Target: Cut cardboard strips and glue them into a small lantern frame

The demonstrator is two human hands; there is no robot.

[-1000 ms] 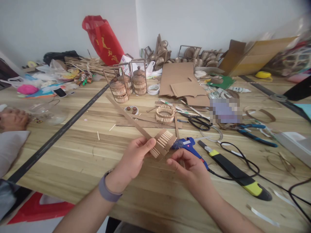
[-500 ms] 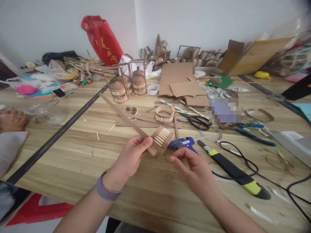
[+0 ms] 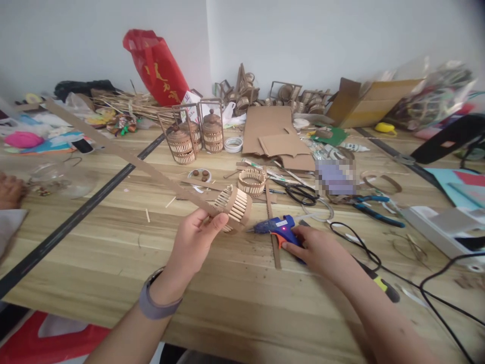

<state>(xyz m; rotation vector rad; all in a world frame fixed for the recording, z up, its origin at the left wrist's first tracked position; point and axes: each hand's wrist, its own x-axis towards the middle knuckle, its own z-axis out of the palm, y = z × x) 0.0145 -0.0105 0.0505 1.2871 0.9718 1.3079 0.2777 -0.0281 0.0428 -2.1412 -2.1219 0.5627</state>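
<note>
Pinched between the thumb and fingers of my left hand (image 3: pixel 199 235) is a small ring of wooden sticks (image 3: pixel 238 205) with cardboard bands. A long cardboard strip (image 3: pixel 132 159) runs from it up to the left. My right hand (image 3: pixel 312 247) is wrapped round the handle of a blue hot glue gun (image 3: pixel 275 226) with an orange trigger and a lit red light. The gun's nozzle points left, close to the stick ring; I cannot tell if they touch. A second stick ring (image 3: pixel 252 182) rests on the table behind.
Scissors (image 3: pixel 301 194), blue-handled pliers (image 3: pixel 379 211) and a yellow-black utility knife (image 3: pixel 386 288) lie at the right among black cables. Lidded stick baskets (image 3: pixel 212 132), a tape roll (image 3: pixel 233 145) and cardboard sheets (image 3: pixel 269 126) stand or lie behind. Another person's hand (image 3: pixel 11 191) is at the left edge.
My right hand, earlier apart from the glue gun, now grips its handle. My left hand has turned the stick ring, and its cardboard strip reaches farther left in view.
</note>
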